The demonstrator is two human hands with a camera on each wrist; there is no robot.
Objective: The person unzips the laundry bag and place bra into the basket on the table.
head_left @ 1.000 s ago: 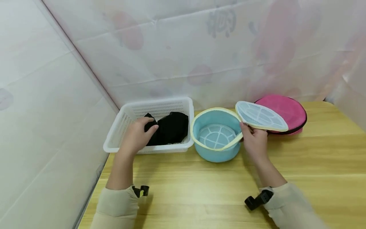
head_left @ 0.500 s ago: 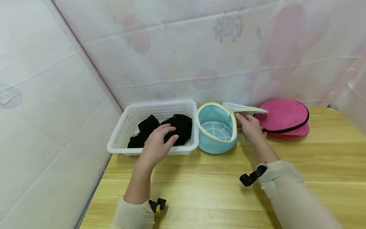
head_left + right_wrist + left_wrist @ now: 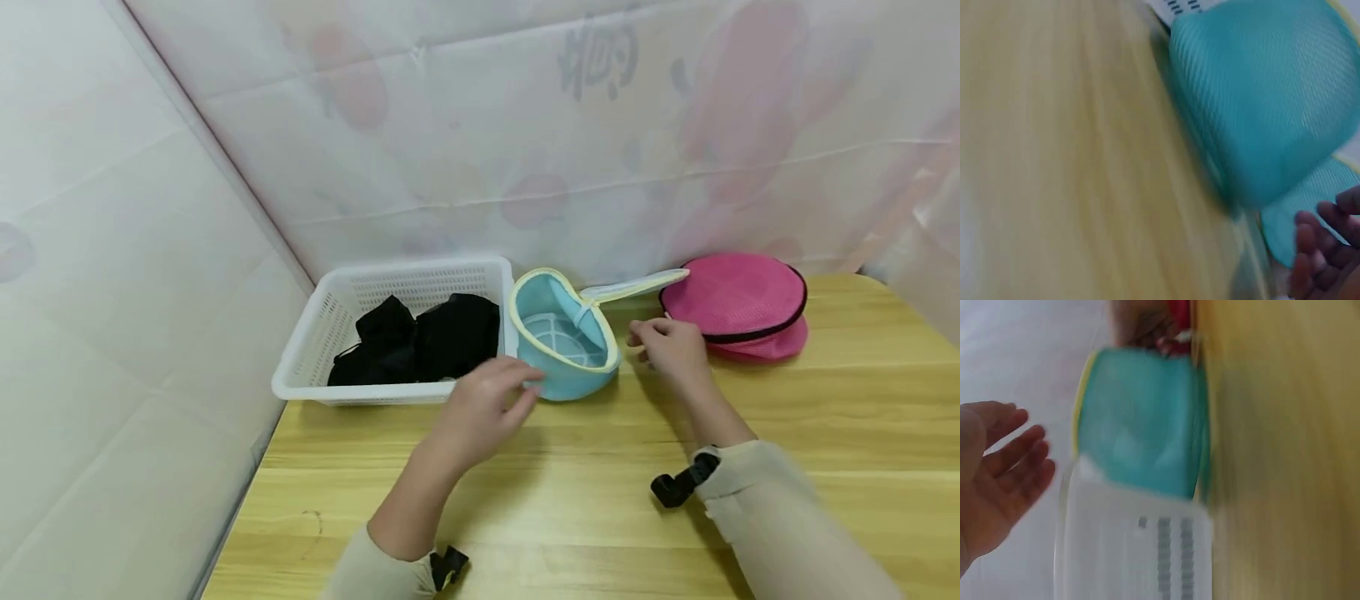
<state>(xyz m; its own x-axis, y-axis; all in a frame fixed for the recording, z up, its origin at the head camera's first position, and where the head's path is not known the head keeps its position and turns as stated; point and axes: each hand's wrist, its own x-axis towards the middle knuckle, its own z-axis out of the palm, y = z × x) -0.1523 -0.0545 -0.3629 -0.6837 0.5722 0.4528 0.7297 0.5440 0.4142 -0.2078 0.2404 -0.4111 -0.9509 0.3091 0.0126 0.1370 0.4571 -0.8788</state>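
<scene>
Standing near the back edge of the table point(image 3: 570, 508): blue mesh bag point(image 3: 576, 383), lid point(image 3: 636, 286) out rightward. Your left hand point(image 3: 483, 407) hovers before it, your right hand point(image 3: 672, 348) beside it; both empty, fingers loosely bent. White basket point(image 3: 360, 394) left; pink bag point(image 3: 742, 296) right.

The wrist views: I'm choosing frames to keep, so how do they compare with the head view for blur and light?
Left wrist: the table streaked and the blue mesh bag soft; right wrist: dimmer, table grain smeared, though some mesh texture shows; head: brighter and sharper overall, the white basket fairly crisp.
</scene>
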